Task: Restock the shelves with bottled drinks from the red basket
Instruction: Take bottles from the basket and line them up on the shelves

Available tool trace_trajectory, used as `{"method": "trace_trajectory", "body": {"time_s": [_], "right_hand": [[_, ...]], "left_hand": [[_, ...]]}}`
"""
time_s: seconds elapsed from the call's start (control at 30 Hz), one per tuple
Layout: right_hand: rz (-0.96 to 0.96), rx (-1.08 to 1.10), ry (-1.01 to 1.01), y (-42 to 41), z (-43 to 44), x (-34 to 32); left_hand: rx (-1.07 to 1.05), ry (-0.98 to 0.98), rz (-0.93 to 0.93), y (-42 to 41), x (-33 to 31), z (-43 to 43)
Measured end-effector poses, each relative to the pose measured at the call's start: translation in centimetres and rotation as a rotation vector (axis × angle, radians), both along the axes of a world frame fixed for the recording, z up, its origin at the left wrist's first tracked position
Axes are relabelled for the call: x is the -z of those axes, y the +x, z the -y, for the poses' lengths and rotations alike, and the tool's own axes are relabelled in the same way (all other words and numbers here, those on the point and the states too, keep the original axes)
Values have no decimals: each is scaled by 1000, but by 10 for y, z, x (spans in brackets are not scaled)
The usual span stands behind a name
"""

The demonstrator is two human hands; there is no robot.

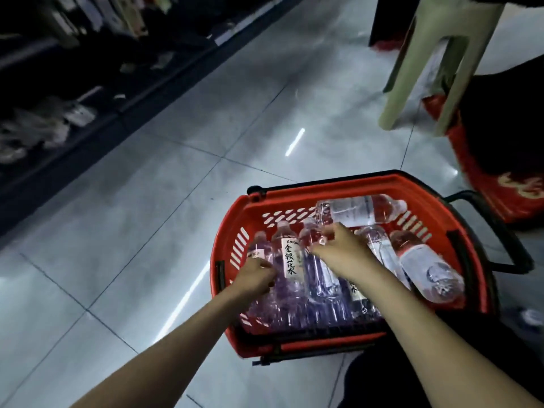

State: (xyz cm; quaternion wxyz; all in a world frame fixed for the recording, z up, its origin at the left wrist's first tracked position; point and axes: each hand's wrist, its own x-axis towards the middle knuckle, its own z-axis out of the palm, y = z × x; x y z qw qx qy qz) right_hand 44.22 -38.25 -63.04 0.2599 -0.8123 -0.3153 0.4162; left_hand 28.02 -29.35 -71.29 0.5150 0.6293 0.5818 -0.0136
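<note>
A red basket (294, 198) with black handles sits on the tiled floor at lower right, filled with several clear bottled drinks bearing white labels. My left hand (254, 278) reaches into its left side, fingers curled against the bottle (257, 248) at the far left. My right hand (343, 250) is over the middle, fingers pinched around the neck of a standing bottle (316, 269). A labelled bottle (290, 260) stands between my hands. Another bottle (359, 212) lies across the back, and one (424, 266) lies at the right.
Dark store shelves (59, 113) with packaged goods run along the left. A pale plastic stool (435, 63) stands at upper right beside a red mat (500, 184). Glossy floor tiles (176, 172) spread between the shelves and the basket.
</note>
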Motion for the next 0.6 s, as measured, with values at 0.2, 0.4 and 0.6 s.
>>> {"method": "trace_trajectory", "body": {"time_s": [0.2,0.4,0.6], "right_hand": [[-32,42,-246,16,-7,53],[-177,97,-289,14,-18,94],[-502,119,-331,35,-14,81]], "left_hand": [[-83,-48,64,25,11,1],[-209,-333,111,43,27,-7],[-277,-653,218,39,15,-14]]}}
